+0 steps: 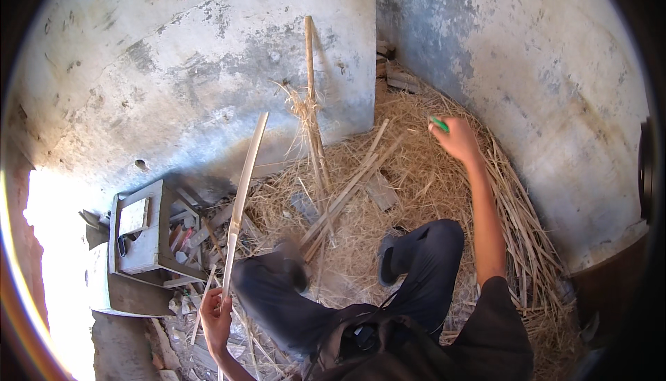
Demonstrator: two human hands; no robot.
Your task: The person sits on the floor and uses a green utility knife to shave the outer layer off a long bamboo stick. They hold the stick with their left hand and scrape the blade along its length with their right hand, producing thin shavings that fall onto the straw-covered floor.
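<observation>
My left hand [216, 317] is low on the left, its fingers closed round a long, pale split bamboo strip [239, 201]. The strip rises upright from the hand, leaning slightly right at its top, and its lower end runs down past the hand. Out to the far right, my right hand [458, 140] is closed on a small green object [439, 124], of which only one bright end shows; its kind is hidden by the fingers. That hand is well apart from the strip, above the pile of shavings [423, 166].
A bamboo pole [309, 62] with fibres caught on it stands against the wall [208, 69]. Loose slats [350, 183] cross on the floor ahead of my knees. Long strips [520, 221] line the right wall. A worn wooden stand [142, 225] lies left, beside scraps.
</observation>
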